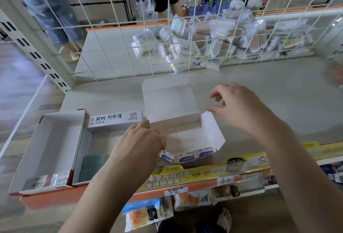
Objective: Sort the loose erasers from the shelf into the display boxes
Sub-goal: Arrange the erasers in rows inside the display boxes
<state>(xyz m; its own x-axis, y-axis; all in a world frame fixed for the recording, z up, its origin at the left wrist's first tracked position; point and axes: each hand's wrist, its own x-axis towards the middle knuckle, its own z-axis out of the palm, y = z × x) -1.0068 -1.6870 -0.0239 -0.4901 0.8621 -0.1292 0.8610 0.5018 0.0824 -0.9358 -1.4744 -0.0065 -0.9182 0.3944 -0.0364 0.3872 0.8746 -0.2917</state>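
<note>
We see left hand (pixel 141 140) gripping an eraser (pixel 166 155) in the white display box (pixel 211 132); right hand (pixel 239 106) hovers, fingers loosely spread, holding nothing.

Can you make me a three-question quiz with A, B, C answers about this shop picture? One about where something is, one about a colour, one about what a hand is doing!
1. Where are the cotton swab packs?
A. behind the wire grid
B. in the red-edged box
C. on the floor

2. What colour is the shelf edge?
A. green
B. orange
C. purple

3. What is the left hand doing?
A. lying flat and empty
B. holding an eraser
C. waving

Answers: 1 A, the packs lie past the grid. 2 B, the front strip is orange. 3 B, its fingers grip a wrapped eraser over the white box.
</note>
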